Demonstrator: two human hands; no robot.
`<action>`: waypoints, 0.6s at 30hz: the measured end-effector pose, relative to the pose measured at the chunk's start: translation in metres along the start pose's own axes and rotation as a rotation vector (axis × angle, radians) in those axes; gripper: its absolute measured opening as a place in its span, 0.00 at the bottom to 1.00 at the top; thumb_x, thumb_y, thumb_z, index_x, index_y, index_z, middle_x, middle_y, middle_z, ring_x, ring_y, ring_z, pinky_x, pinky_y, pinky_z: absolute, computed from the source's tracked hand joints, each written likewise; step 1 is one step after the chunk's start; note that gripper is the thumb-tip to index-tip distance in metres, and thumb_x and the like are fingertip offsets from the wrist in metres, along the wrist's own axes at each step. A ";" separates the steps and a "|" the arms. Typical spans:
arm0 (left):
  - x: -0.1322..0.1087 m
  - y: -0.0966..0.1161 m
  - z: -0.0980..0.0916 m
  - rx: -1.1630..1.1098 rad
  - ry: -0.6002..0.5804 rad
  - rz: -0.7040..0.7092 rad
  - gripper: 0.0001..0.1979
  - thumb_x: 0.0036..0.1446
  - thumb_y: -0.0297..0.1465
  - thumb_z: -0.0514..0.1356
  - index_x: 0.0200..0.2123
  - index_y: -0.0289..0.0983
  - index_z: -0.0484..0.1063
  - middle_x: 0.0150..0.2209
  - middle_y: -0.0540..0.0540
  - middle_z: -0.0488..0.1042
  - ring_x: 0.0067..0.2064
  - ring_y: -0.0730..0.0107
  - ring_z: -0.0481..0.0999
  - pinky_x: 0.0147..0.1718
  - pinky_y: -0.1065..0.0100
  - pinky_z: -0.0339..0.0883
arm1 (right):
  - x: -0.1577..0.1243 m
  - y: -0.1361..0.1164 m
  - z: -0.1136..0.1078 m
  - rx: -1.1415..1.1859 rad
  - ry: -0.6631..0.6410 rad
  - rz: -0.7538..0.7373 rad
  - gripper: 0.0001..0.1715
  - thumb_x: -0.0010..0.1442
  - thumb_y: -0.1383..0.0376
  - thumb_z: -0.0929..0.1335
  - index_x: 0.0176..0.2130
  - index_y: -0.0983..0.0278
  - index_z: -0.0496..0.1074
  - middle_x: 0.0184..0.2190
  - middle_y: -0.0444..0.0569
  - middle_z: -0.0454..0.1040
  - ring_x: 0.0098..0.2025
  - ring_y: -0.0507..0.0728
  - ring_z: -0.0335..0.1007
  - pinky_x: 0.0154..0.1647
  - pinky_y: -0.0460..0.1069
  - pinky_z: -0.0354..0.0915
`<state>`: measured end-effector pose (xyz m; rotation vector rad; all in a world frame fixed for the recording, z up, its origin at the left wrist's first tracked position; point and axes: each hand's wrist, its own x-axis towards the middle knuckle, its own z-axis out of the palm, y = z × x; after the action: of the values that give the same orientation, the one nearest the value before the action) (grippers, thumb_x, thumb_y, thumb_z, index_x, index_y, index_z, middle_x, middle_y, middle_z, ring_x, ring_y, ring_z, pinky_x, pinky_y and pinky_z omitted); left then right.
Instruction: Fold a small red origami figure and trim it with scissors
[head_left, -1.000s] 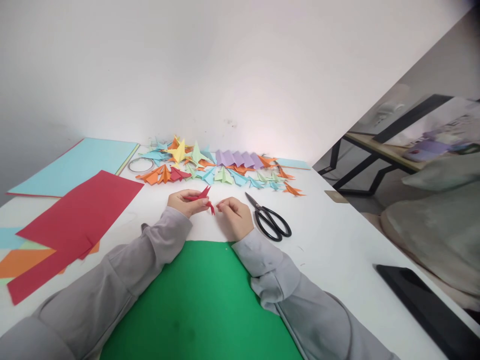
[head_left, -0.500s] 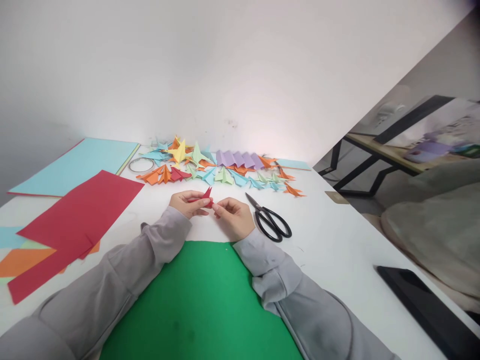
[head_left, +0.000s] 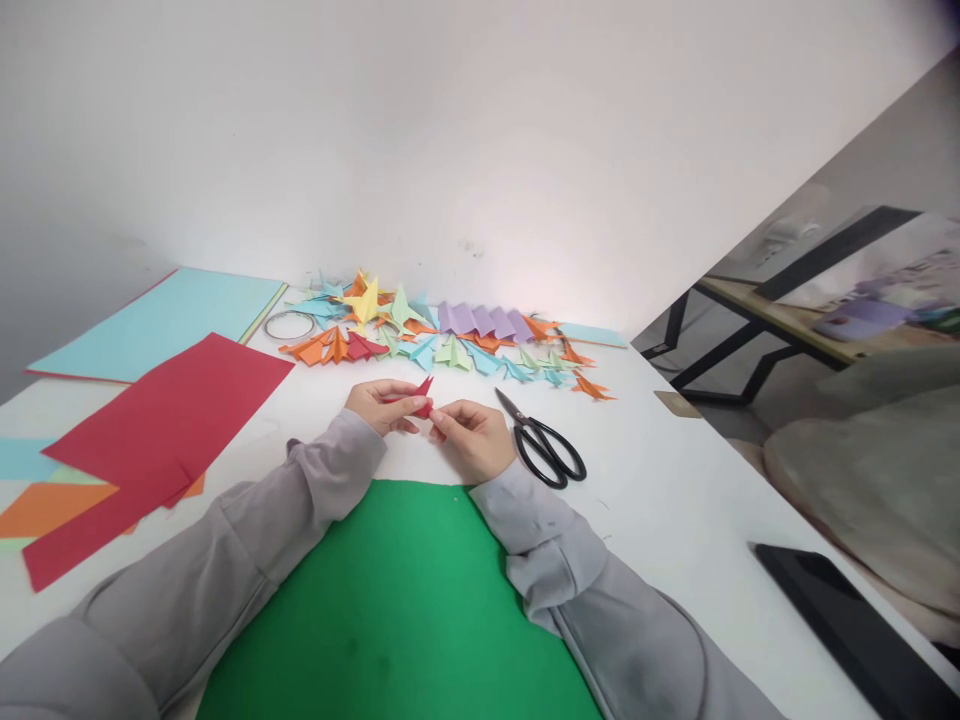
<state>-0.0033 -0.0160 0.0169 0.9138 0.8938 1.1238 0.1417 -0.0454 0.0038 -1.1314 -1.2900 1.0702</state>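
Both our left hand and right hand pinching red paper fold, black scissors chilling beside right one

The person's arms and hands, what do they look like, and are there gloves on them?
The left sleeve and right sleeve are long, loose and plain grey, with soft wrinkles, and they reach the wrists. I see no pictures or writing on them. The left hand and right hand are bare, with no gloves.
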 end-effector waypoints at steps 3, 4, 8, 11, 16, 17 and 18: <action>0.003 -0.003 -0.002 0.048 0.014 0.020 0.18 0.30 0.33 0.71 0.27 0.30 0.74 0.21 0.44 0.76 0.20 0.71 0.74 0.17 0.71 0.67 | -0.001 -0.001 -0.001 -0.007 -0.032 -0.006 0.19 0.47 0.51 0.70 0.19 0.64 0.72 0.16 0.45 0.71 0.19 0.51 0.64 0.26 0.48 0.62; 0.004 -0.004 -0.002 0.058 0.022 0.025 0.18 0.30 0.33 0.71 0.27 0.30 0.74 0.20 0.45 0.76 0.19 0.72 0.73 0.17 0.71 0.67 | -0.001 -0.002 -0.001 -0.005 -0.048 -0.013 0.21 0.49 0.51 0.69 0.19 0.64 0.72 0.16 0.45 0.71 0.20 0.51 0.65 0.27 0.48 0.62; 0.006 -0.006 -0.004 0.073 0.051 0.037 0.18 0.30 0.34 0.71 0.27 0.31 0.74 0.19 0.45 0.76 0.19 0.71 0.73 0.15 0.72 0.65 | -0.001 -0.002 -0.002 0.018 -0.081 -0.010 0.23 0.51 0.50 0.67 0.18 0.64 0.72 0.16 0.46 0.71 0.21 0.51 0.65 0.29 0.48 0.62; 0.006 -0.007 -0.005 0.077 0.059 0.045 0.18 0.30 0.34 0.71 0.27 0.31 0.73 0.20 0.44 0.76 0.19 0.70 0.73 0.15 0.72 0.65 | -0.001 -0.001 -0.002 0.010 -0.073 0.015 0.20 0.47 0.51 0.70 0.19 0.65 0.72 0.16 0.45 0.71 0.20 0.50 0.64 0.27 0.48 0.62; 0.005 -0.007 -0.004 0.082 0.057 0.035 0.19 0.29 0.33 0.71 0.27 0.31 0.73 0.19 0.45 0.76 0.19 0.71 0.73 0.16 0.71 0.65 | 0.001 0.002 -0.002 0.017 -0.075 0.035 0.20 0.45 0.50 0.71 0.19 0.64 0.71 0.15 0.44 0.71 0.19 0.50 0.63 0.25 0.48 0.61; 0.005 -0.006 -0.004 0.075 0.057 0.034 0.18 0.29 0.33 0.71 0.26 0.31 0.73 0.19 0.45 0.76 0.19 0.71 0.73 0.17 0.71 0.65 | 0.001 0.003 -0.002 0.032 -0.079 0.042 0.20 0.45 0.50 0.71 0.19 0.64 0.71 0.15 0.44 0.70 0.18 0.50 0.63 0.25 0.48 0.61; 0.005 -0.005 -0.003 0.064 0.055 0.032 0.18 0.29 0.33 0.71 0.26 0.31 0.73 0.20 0.45 0.76 0.19 0.71 0.73 0.17 0.71 0.66 | 0.001 0.003 -0.002 0.048 -0.083 0.048 0.20 0.45 0.50 0.71 0.19 0.64 0.71 0.15 0.44 0.70 0.18 0.50 0.63 0.24 0.48 0.61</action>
<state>-0.0036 -0.0121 0.0101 0.9560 0.9678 1.1585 0.1437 -0.0438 0.0010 -1.0961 -1.3004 1.1890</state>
